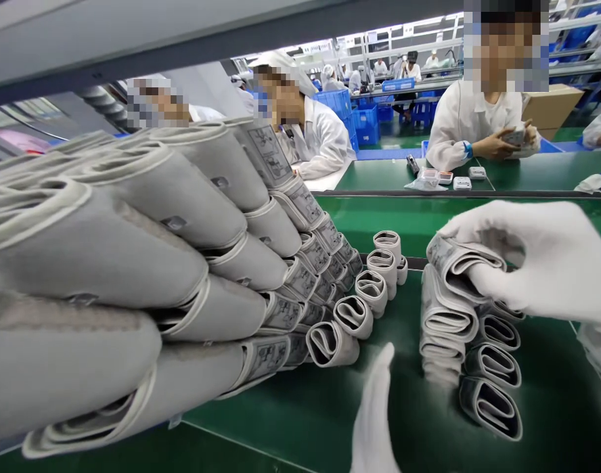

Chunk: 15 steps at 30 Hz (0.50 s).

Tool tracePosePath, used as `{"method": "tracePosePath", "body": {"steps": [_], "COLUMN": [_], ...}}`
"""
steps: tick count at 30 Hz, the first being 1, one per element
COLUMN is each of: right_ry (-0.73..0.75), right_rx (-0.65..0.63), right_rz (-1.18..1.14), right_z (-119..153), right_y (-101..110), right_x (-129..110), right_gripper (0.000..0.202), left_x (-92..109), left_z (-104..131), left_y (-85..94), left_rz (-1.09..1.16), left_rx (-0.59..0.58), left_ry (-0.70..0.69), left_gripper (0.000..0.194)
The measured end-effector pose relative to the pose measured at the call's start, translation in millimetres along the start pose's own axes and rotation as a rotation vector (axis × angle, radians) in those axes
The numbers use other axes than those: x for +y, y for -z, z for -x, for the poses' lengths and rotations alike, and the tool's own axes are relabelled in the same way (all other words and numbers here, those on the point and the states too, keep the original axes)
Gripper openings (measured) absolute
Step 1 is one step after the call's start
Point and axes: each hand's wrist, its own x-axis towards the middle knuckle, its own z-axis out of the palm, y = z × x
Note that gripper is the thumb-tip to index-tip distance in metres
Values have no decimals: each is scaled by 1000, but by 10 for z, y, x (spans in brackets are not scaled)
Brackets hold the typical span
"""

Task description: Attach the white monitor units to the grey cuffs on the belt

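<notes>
My right hand (pixel 541 256), in a white glove, grips a rolled grey cuff (pixel 460 263), thumb inside the roll. Under it stands a short stack of folded grey cuffs (pixel 448 318). Several rolled cuffs (pixel 494 364) lie in a row just right of that stack. My left hand (pixel 374 414), also gloved, shows only partly at the bottom middle, one finger pointing up; its other fingers are hidden. Left of the hands, another row of rolled cuffs (pixel 354 315) runs away along the green table (pixel 280 420).
A tall pile of rolled grey cuffs (pixel 182 263) fills the left side. A grey beam (pixel 182 33) crosses overhead. Across the green bench (pixel 383 174), a person in white (pixel 452 125) holds a small white device, with several more lying nearby. Another person (pixel 324 131) leans over the bench.
</notes>
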Motion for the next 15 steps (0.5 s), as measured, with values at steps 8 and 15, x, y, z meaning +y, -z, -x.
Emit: {"method": "tracePosePath", "body": {"steps": [8,15], "right_ry": [-42,1], "right_rx": [159,-6], "right_rz": [-52,-25], "right_z": [-580,-1207], "right_y": [139,152], "right_x": [-270,-136], "right_gripper": [8,29], "left_x": [-188,95], "left_z": [233,-177], "left_y": [-277,74], "left_rz": [35,35], "left_rx": [-7,524], "left_ry": [188,-176], "left_gripper": [124,118]}}
